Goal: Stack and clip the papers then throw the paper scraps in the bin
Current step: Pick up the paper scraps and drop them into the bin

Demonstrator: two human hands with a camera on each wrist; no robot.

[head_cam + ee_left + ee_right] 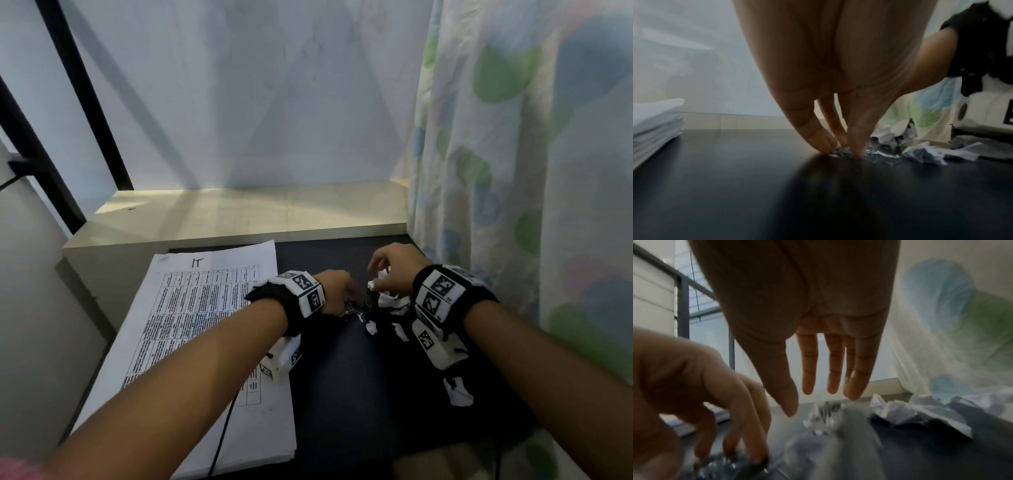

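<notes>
A stack of printed papers [205, 308] lies on the left of the black table [359, 394]; its edge shows in the left wrist view [653, 126]. My left hand [339, 291] [838, 146] points down, and its thumb and fingertips pinch into a small pile of shiny paper clips [352, 308] [840, 153] [721, 465]. Crumpled white paper scraps [388, 298] [925, 152] [894, 412] lie just right of the clips. Above them hovers my right hand [383, 270] [818, 399], its fingers straight and holding nothing. One more scrap [457, 390] lies nearer me, under my right forearm.
A pale wooden shelf [239, 212] runs along the back of the table. A dotted curtain [513, 171] hangs close on the right. A black metal frame [85, 102] stands at the left. A thin black cable [222, 435] crosses the paper stack.
</notes>
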